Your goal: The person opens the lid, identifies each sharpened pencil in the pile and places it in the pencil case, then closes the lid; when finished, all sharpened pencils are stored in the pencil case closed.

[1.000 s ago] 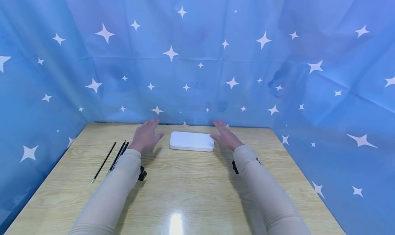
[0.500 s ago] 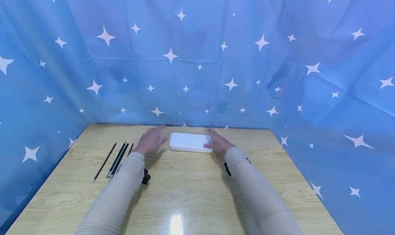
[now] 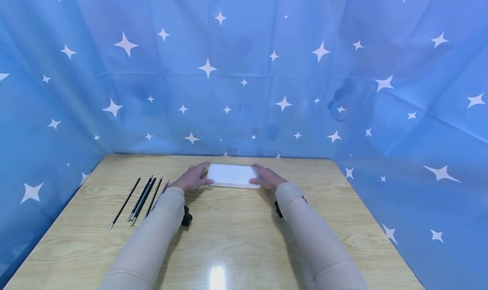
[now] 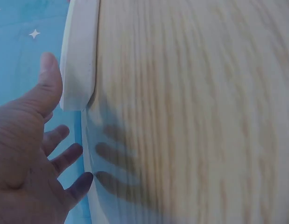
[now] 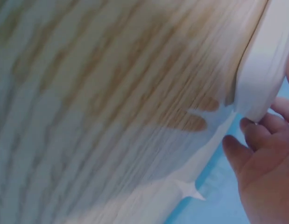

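Note:
A flat white box [image 3: 231, 174] with rounded corners lies near the far edge of the wooden table. My left hand [image 3: 193, 178] is at its left end. In the left wrist view, the left thumb overlaps the end of the box [image 4: 81, 60], while the other fingers are loosely spread below it. At the opposite end, my right hand [image 3: 268, 178] holds the box, thumb on the near side and fingers round the far corner. The right wrist view shows the curled fingers of the right hand [image 5: 265, 163] right at the box's end [image 5: 261, 70].
Several dark pencils [image 3: 142, 200] lie at the left of the table [image 3: 244, 230], some partly behind the left forearm. A blue curtain [image 3: 244, 70] with white stars hangs behind the table and along both sides.
Both hands have moved inward to the box: the left came rightward to its left end, and the right closed in on its right end. More pencils show beside the left sleeve.

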Motion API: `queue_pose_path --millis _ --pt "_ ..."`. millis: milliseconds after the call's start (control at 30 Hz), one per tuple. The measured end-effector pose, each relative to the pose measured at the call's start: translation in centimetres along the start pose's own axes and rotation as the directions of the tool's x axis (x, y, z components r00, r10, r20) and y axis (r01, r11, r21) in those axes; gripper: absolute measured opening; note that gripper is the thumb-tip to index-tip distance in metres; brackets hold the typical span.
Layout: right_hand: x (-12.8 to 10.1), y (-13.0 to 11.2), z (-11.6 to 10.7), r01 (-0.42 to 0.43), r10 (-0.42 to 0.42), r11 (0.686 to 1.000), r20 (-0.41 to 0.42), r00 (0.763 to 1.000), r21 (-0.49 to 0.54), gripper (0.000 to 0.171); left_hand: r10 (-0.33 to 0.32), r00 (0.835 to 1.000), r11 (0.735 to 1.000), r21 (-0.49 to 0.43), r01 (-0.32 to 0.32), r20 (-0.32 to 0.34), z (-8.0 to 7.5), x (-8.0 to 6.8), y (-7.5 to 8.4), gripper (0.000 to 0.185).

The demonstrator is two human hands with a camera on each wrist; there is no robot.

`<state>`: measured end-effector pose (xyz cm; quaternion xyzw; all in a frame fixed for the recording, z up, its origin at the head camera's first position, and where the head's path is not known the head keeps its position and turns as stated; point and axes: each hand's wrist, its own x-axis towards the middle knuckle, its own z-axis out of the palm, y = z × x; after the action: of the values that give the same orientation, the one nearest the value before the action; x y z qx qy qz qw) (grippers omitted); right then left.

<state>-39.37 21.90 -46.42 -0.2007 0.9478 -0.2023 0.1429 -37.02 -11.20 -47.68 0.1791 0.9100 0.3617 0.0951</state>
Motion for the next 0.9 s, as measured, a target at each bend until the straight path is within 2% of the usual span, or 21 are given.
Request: queue_pose_path --millis 133,267,500,633,833,900 --pt "-0.2 -0.3 0.0 0.003 -0.003 1.0 -0.001 1.0 0.005 0.079 0.004 1.0 1.0 0.02 -0.005 0.017 0.2 0.6 -0.4 0.092" --pt "-0.2 -0.6 -0.1 0.019 -0.019 1.0 -0.01 1.0 0.0 0.08 -0.025 1.0 0.999 0.041 0.025 -0.003 0.5 0.9 -0.8 0.097" --pt "0.1 -0.8 -0.2 0.02 -0.019 0.999 0.02 1.0 -0.044 0.08 -0.079 0.997 0.996 -0.033 0.079 -0.014 0.7 1.1 -1.2 0.104" --pt "0.2 -0.9 -0.4 0.03 -0.023 0.994 0.062 0.998 -0.108 0.081 -0.072 0.997 0.997 -0.039 0.071 -0.015 0.9 1.2 -1.4 0.106" --pt "0.5 -0.9 -0.7 0.048 -0.028 0.983 0.116 0.993 -0.178 0.081 -0.056 0.998 0.998 0.008 0.056 -0.038 1.4 1.6 -1.7 0.104" --pt "0.7 -0.8 -0.7 0.043 -0.017 0.977 0.124 0.992 -0.207 0.086 -0.051 0.998 0.999 0.013 0.051 -0.043 1.6 1.8 -1.8 0.104"
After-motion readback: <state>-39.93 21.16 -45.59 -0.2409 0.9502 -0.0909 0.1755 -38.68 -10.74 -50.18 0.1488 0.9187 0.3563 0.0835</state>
